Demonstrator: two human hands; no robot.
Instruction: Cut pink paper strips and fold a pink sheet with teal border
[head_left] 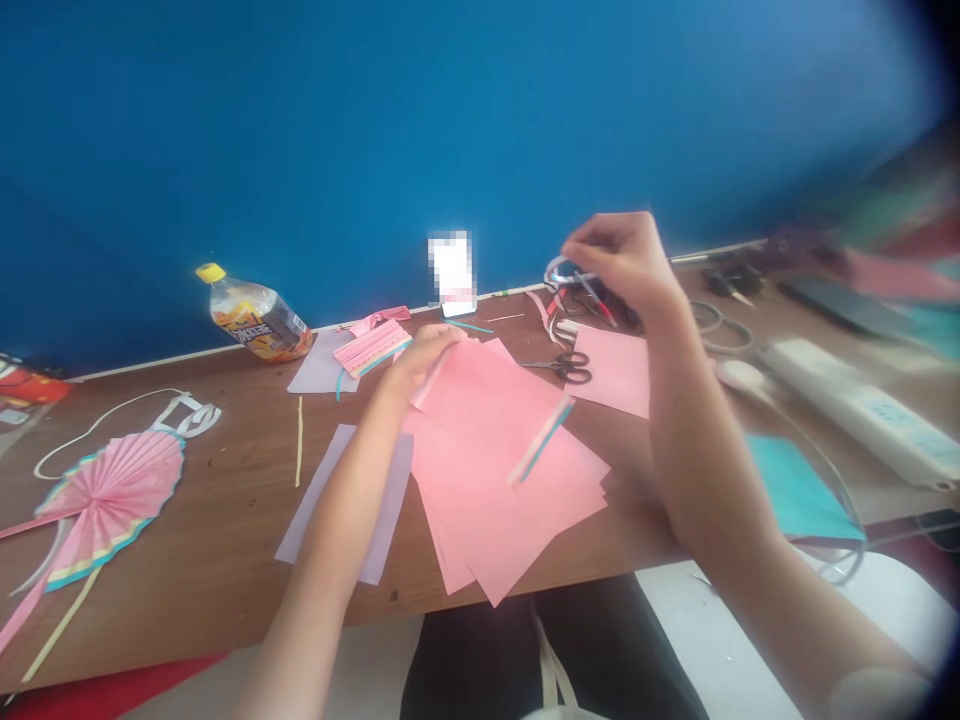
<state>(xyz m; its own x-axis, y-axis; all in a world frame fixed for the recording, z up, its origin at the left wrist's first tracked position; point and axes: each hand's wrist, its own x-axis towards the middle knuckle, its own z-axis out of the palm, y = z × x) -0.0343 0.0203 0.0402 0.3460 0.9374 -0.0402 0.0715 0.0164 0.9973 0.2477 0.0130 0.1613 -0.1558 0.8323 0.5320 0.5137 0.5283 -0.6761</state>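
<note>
My left hand [429, 352] is closed on the upper left edge of a pink paper sheet [487, 400] that lies over other pink sheets. A striped white and blue strip [541, 440] rests along the sheet's right side. My right hand [626, 255] is raised at the back of the table, thumb and fingers pinched at a thin pale curved strip whose kind is unclear. Below it are black-handled scissors [576, 368] and a smaller pink sheet [615, 375]. Left of my left hand sits a pleated pink paper piece [369, 348] with a blue edge.
A pink pleated fan [112, 500] lies at the left, near a yellow-capped bottle [259, 320]. A phone [452, 275] leans on the blue wall. At the right are a white power strip [862, 410] and a turquoise sheet [802, 485]. A lilac sheet [390, 510] is partly under my left forearm.
</note>
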